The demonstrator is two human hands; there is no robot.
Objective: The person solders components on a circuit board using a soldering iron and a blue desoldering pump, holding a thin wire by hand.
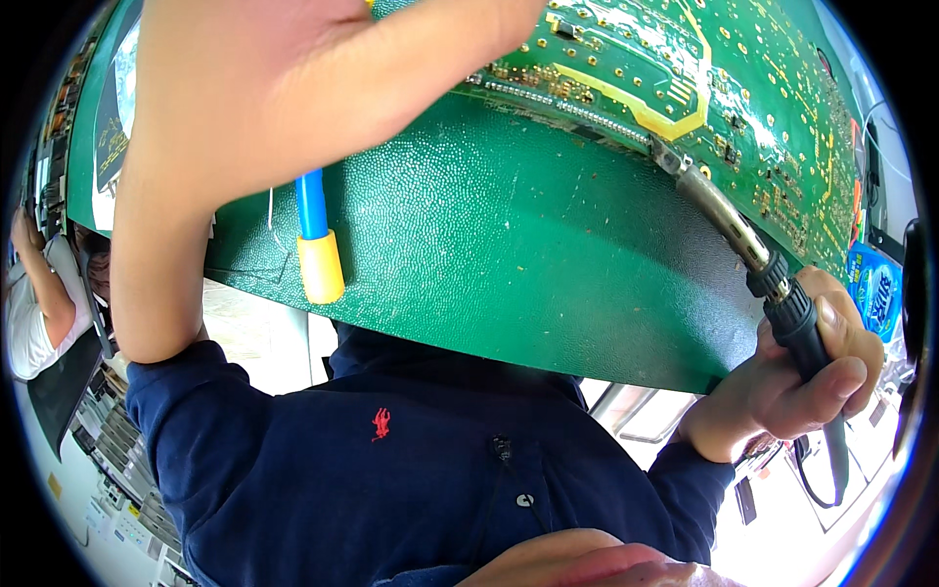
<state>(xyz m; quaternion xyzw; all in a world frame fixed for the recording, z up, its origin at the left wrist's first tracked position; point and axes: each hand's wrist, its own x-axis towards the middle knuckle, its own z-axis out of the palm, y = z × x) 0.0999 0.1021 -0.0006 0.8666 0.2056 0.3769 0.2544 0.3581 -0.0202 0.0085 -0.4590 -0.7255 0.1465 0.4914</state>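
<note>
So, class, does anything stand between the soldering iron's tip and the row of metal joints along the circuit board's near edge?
Nothing visible does. The right hand holds the soldering iron with its tip at the right end of the row; actual contact is unclear. The left hand is off to the left.

We see a pebbled green mat (440, 235) spanning the middle of the frame, carrying a green circuit board (729, 117) at upper right, a yellow-ended blue handle (313, 210) left of centre, and a flat black-and-white item (112, 152) at upper left.
</note>
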